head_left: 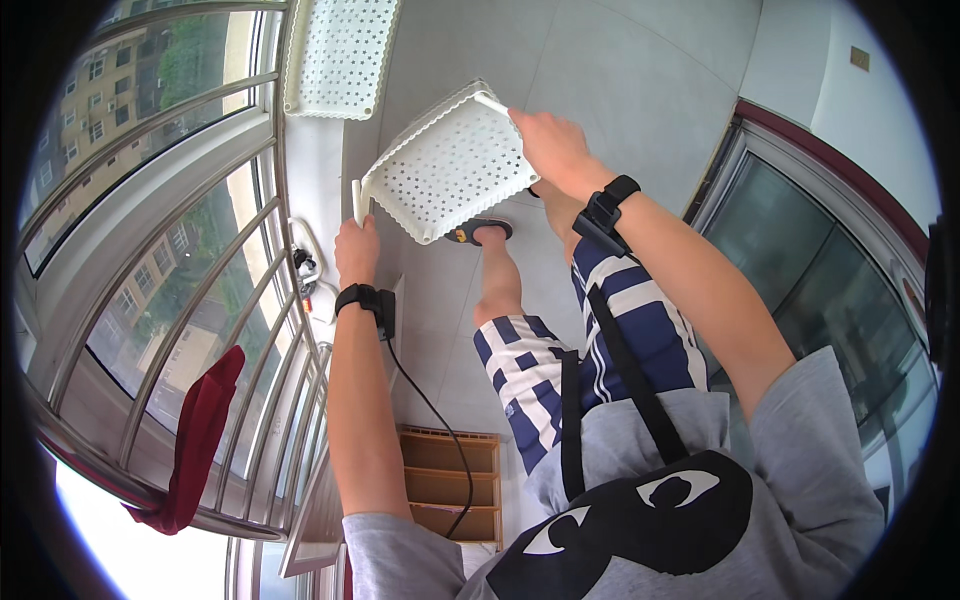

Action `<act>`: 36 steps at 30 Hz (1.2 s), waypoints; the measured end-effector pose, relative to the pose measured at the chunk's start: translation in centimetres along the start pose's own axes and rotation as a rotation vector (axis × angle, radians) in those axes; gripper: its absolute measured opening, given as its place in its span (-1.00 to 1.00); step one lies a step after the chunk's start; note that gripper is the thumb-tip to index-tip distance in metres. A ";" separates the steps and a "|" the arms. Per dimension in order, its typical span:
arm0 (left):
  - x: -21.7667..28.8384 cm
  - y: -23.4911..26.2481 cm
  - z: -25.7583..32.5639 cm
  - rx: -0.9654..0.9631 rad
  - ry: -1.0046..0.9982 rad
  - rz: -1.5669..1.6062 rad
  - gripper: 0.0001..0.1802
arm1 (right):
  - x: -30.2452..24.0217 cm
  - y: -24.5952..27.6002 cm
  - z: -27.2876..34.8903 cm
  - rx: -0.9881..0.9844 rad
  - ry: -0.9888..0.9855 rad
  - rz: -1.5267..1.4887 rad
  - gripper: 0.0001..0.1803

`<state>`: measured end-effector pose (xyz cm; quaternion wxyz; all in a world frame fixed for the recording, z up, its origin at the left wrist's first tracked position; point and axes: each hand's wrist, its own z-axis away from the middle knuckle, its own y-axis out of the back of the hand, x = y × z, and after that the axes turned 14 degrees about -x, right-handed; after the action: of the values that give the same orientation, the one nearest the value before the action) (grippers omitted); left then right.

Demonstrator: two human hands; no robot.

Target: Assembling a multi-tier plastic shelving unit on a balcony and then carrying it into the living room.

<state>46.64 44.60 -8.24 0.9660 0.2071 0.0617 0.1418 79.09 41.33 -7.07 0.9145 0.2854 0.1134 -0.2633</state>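
A white plastic basket tray point(450, 175) with scalloped rims and star-shaped holes is held out in front of me, tilted, above the floor. My left hand point(356, 250) is closed around a short white tube point(357, 197) that points up beside the basket's left corner. On the far right side, my right hand point(553, 150) grips another white tube point(490, 101), which lies against the basket's far corner. My right fingers are partly hidden behind the hand. Whether either tube is fitted into the basket, I cannot tell.
A second white perforated basket point(340, 55) is at the far left by the window. Metal railings point(165, 370) run along my left, with a red cloth point(200, 440) hanging on them. Wooden shelves point(450, 470) stand low near me. A sliding glass door point(800, 270) is at right.
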 end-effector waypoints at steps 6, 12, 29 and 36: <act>1.2 2.4 0.2 -0.027 -0.081 -0.329 -0.66 | -3.8 3.3 -0.9 -0.087 0.099 0.280 -0.87; 1.9 3.7 -1.1 0.028 -0.158 -0.488 -0.81 | -8.4 3.9 -1.7 -0.284 0.008 0.750 -0.72; 5.0 2.5 -0.4 -0.097 -0.186 -0.851 -0.86 | -9.6 3.9 -3.9 -0.450 -0.049 1.071 -0.80; 9.2 0.6 0.5 -0.141 -0.005 -1.195 -0.86 | -7.8 3.5 -3.9 -0.505 -0.041 0.900 -0.70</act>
<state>55.34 47.67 -8.08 0.8901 0.0722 0.1555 -0.4224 74.26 49.29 -5.84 0.9797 0.0712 0.0214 0.1862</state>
